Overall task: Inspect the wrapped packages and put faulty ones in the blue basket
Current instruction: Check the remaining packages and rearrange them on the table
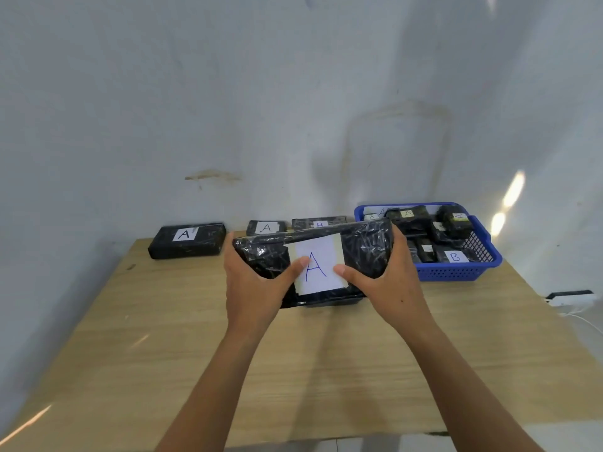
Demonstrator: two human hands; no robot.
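At the tabletop's (182, 353) far edge three packages wait; the blue basket (456, 272) holds several; left hand (251, 282) and right hand (388, 278) grip a package (365, 252).

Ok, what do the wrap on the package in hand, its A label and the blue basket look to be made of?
Package in hand: glossy black plastic film, probably stretch wrap; it wrinkles and catches highlights.
A label: matte white paper, flat, with the letter handwritten in blue ink.
Blue basket: most likely rigid moulded plastic, going by its uniform colour and perforated lattice walls.
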